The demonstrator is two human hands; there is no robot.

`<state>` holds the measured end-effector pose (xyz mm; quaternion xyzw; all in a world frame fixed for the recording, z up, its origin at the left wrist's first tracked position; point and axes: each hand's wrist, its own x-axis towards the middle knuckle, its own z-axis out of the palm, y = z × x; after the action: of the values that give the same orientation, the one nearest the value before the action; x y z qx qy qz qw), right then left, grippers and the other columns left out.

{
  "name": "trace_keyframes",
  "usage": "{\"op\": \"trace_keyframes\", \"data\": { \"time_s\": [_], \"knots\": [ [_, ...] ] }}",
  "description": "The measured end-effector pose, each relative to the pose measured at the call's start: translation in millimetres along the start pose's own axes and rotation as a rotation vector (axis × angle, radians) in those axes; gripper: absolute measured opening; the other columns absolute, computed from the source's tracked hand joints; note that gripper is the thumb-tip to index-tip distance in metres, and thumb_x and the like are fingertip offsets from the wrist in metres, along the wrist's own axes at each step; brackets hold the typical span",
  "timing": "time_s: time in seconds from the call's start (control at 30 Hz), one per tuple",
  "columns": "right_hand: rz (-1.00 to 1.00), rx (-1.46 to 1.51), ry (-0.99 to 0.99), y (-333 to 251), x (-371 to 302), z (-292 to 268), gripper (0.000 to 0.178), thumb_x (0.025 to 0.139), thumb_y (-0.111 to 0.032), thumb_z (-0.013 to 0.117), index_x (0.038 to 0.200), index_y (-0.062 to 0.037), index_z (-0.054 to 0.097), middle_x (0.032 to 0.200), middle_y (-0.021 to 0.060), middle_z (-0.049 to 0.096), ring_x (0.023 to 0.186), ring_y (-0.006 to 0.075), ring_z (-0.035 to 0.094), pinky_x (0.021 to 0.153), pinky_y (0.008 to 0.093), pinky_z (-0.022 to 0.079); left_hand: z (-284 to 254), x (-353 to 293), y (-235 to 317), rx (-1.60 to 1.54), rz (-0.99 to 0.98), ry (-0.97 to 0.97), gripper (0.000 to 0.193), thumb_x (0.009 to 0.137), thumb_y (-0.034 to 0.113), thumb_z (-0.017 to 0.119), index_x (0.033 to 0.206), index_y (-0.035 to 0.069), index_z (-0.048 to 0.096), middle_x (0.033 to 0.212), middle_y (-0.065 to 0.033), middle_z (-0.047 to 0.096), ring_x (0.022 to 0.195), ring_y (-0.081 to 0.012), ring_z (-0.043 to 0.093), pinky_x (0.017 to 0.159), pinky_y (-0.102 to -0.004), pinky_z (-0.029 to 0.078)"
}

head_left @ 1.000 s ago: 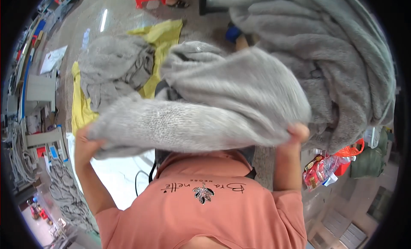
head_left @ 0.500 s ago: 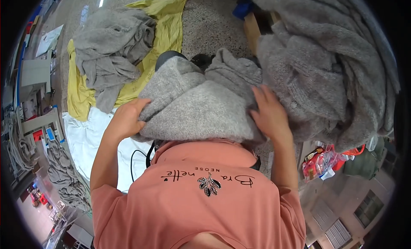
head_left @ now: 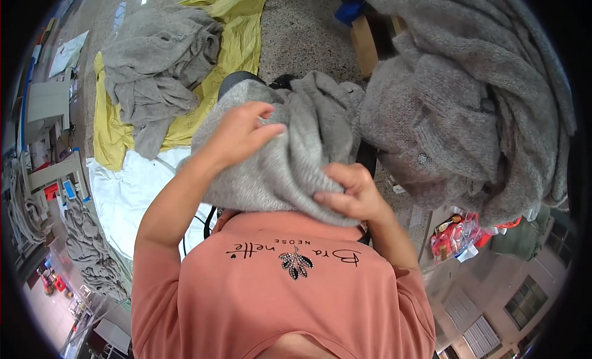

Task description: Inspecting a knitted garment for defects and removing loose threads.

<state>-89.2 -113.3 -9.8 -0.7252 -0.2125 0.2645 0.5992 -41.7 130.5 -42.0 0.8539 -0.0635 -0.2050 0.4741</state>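
A grey knitted garment (head_left: 253, 180) lies over my lap, its fabric bunched into folds on the right side. My right hand (head_left: 354, 192) is closed on a fold near the garment's right edge, pinching it between thumb and fingers. Over the middle of the garment, my left hand (head_left: 243, 134) has its thumb and fingers apart, with no fold visibly gripped. Some of its fingers are bent out of sight. On my right, close to the lap, a large pile of grey knitwear (head_left: 444, 112) rises, with a button-like detail visible on it.
Ahead to the left, more grey knitwear (head_left: 160, 63) lies on a yellow sheet (head_left: 243, 26). White cloth (head_left: 132, 192) spreads on the floor at my left. An open cardboard box (head_left: 364, 47) stands beyond the right pile. A clear bag with red contents (head_left: 459, 235) sits below that pile.
Both hands have moved inward from the garment's sides. My right hand has gathered its right part toward the middle, making folds, and my left hand has come over the top.
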Motion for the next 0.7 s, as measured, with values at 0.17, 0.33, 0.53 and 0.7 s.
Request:
{"op": "trace_keyframes", "data": {
  "time_s": [0.17, 0.33, 0.53, 0.7],
  "knots": [
    [-0.301, 0.219, -0.263, -25, 12, 10, 0.014, 0.065, -0.004, 0.066, 0.072, 0.0029, 0.056, 0.058, 0.0084, 0.052, 0.048, 0.022, 0.051, 0.044, 0.0304, 0.036, 50, 49, -16, -0.461, -0.231, -0.297, 0.049, 0.074, 0.038, 0.061, 0.097, -0.005, 0.058, 0.092, -0.0156, 0.061, 0.085, -0.022, 0.059, 0.074, -0.0315, 0.045],
    [-0.305, 0.226, -0.382, -23, 17, 8, 0.028, 0.07, -0.019, 0.068, 0.072, 0.005, 0.054, 0.062, 0.0107, 0.052, 0.053, 0.0212, 0.052, 0.049, 0.0302, 0.039, 45, 75, 6, -0.497, -0.216, -0.032, 0.02, 0.07, 0.011, 0.059, 0.086, -0.001, 0.063, 0.073, -0.0065, 0.063, 0.06, -0.0177, 0.058, 0.061, -0.028, 0.047],
    [0.326, 0.759, 0.032, 24, -2, -1, 0.046, 0.08, -0.044, 0.055, 0.084, 0.0016, 0.06, 0.075, 0.0041, 0.058, 0.067, 0.0119, 0.052, 0.061, 0.0273, 0.042, -46, -2, 42, -1.1, 0.022, 0.383, 0.04, 0.069, 0.008, 0.059, 0.107, -0.002, 0.051, 0.098, -0.0102, 0.058, 0.087, -0.02, 0.057, 0.077, -0.034, 0.047],
    [0.529, 0.654, 0.311, 49, 13, -10, 0.058, 0.086, -0.055, 0.034, 0.105, -0.0043, 0.054, 0.091, 0.0043, 0.057, 0.082, 0.0134, 0.051, 0.072, 0.0265, 0.04, -19, -45, 49, -0.401, 0.431, -0.441, 0.031, 0.07, 0.014, 0.061, 0.098, 0.001, 0.057, 0.098, -0.0096, 0.059, 0.089, -0.0191, 0.057, 0.076, -0.0309, 0.045]
  ]
}}
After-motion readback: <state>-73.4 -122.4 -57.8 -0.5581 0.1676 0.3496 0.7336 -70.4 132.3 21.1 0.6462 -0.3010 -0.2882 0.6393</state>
